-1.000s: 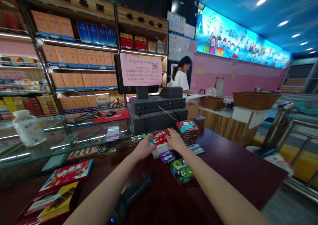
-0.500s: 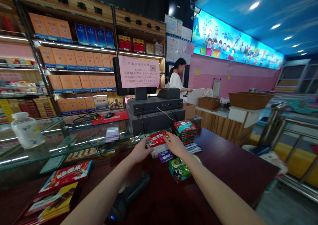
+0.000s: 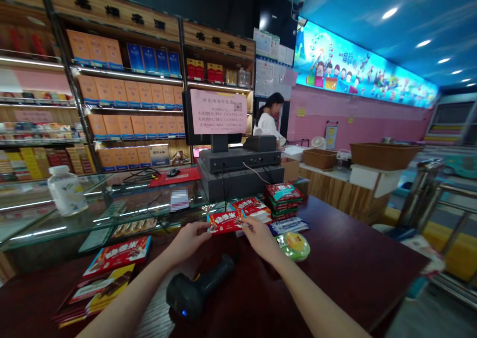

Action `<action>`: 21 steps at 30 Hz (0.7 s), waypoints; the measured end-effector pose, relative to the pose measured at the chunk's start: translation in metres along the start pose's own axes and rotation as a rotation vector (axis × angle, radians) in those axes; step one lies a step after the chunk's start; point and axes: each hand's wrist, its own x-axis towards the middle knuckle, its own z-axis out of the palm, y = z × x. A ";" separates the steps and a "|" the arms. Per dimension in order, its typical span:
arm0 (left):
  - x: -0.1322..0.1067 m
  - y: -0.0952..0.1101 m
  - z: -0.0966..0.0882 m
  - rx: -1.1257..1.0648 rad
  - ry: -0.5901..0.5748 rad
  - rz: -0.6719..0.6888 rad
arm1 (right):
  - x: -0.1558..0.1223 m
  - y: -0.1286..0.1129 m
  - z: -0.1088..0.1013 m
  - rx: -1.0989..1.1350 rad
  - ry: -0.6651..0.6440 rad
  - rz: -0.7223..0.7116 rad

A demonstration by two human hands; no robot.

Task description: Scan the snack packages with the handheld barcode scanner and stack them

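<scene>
Between both hands is a flat red chocolate pack [image 3: 225,221] with white lettering. My left hand [image 3: 191,239] pinches its left end, and my right hand [image 3: 260,234] pinches its right end. Just behind it, a similar red pack [image 3: 252,205] tops a low pile beside the cash register. Below the hands lies a black barcode scanner [image 3: 199,287] with a small blue light, touched by neither hand. Blue-and-white packets [image 3: 289,224] and a round yellow-green package [image 3: 295,246] rest right of my right hand, which partly hides what lies there.
A stack of red and green packets [image 3: 285,199] stands by the cash register [image 3: 240,171]. At the left are more red packs [image 3: 118,254] and yellow-and-red chocolate packs [image 3: 106,288]. A clear bottle [image 3: 67,191] stands on the glass case. Behind the counter is a person in white [image 3: 266,124].
Both hands have drawn the red chocolate pack off the pile, towards me and slightly left. The view has shifted a little, and the green packet by my right arm is now mostly hidden.
</scene>
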 end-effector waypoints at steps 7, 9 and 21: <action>-0.030 -0.023 -0.038 -0.035 -0.015 -0.017 | -0.012 -0.031 0.029 0.212 -0.039 -0.035; -0.037 -0.029 -0.046 -0.017 0.024 -0.027 | -0.013 -0.039 0.037 0.259 -0.052 -0.032; -0.069 -0.072 -0.039 0.060 0.295 -0.032 | -0.013 -0.051 0.069 0.415 -0.068 -0.045</action>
